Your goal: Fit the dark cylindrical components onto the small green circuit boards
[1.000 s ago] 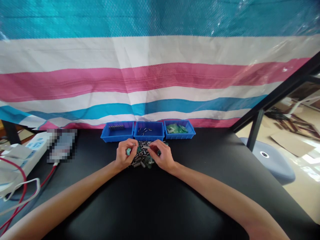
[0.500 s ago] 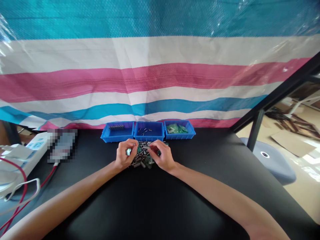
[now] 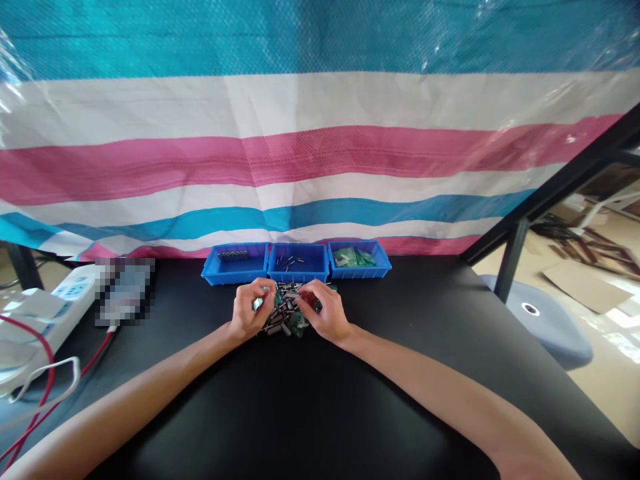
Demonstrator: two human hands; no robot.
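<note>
A mixed pile of small metal cylinders, rods and green pieces (image 3: 286, 313) lies on the black table. At its left side is my left hand (image 3: 253, 308), fingers curled together, with something shiny green showing at the palm. My right hand (image 3: 324, 312) is at the right side of the pile, fingertips pinched on a small grey cylinder (image 3: 293, 295). Behind the pile three blue bins stand in a row: the left bin (image 3: 236, 272) has a line of cylinders, the middle bin (image 3: 299, 272) some thin rods, the right bin (image 3: 359, 269) green packets.
On the left are a white power strip (image 3: 75, 290) with plugs, a blurred-out device (image 3: 125, 290) and red and white cables. A striped sheet (image 3: 320, 153) hangs behind the table (image 3: 425, 347). At the right are a black frame (image 3: 513, 260) and a grey stool (image 3: 545, 320).
Both hands and the pile look the same. At the far left edge, something skin-toned behind the power strip has gone from view.
</note>
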